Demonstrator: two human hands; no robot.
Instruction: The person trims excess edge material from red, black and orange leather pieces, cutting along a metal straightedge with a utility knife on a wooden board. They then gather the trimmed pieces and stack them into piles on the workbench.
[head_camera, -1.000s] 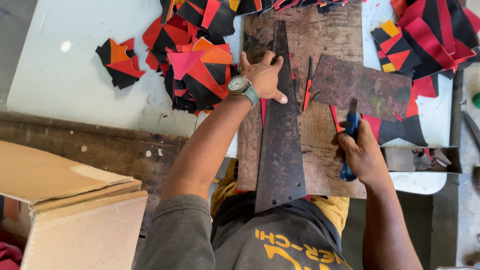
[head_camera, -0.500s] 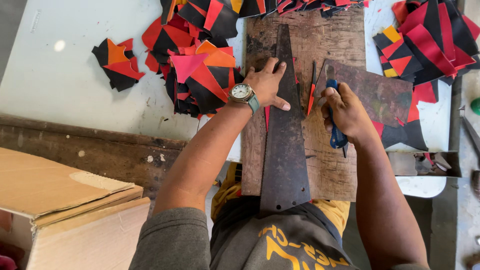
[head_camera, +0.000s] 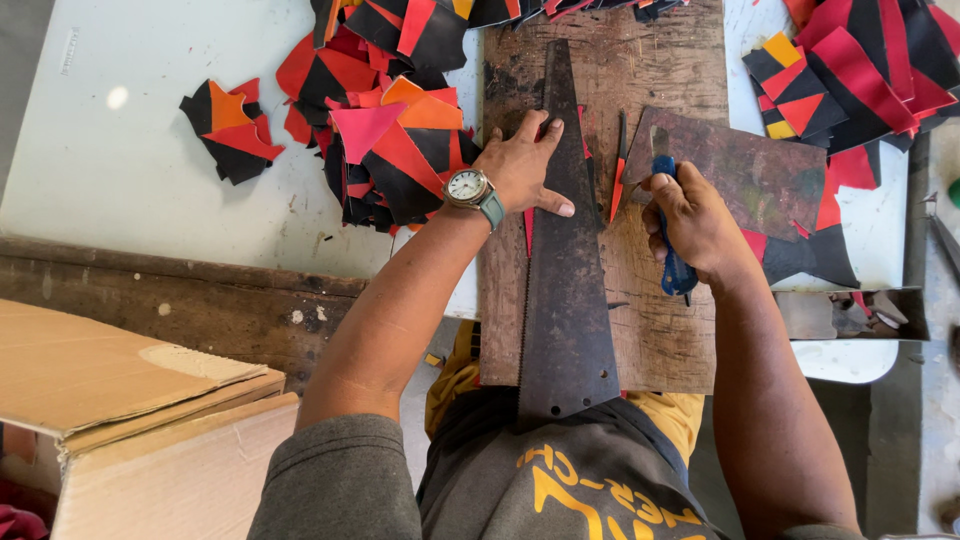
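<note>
1 wooden board (head_camera: 660, 320) lies before the person. On it rests 1 dark saw blade (head_camera: 562, 290), teeth toward the left, tip pointing away. The left hand (head_camera: 525, 170), wearing 1 watch (head_camera: 468, 187), presses flat and open on the blade's upper part, grasping nothing. Right of the blade, the right hand (head_camera: 695, 222) is clenched around 1 blue-handled knife (head_camera: 672, 225), over the board beside 1 dark leather sheet (head_camera: 765, 170). 1 thin red strip (head_camera: 618, 185) lies between blade and knife. 3 piles of red, orange and black scraps (head_camera: 385, 140) flank the board: 2 left, 1 right. 1 cardboard box (head_camera: 120, 400) sits well left of the board.
</note>
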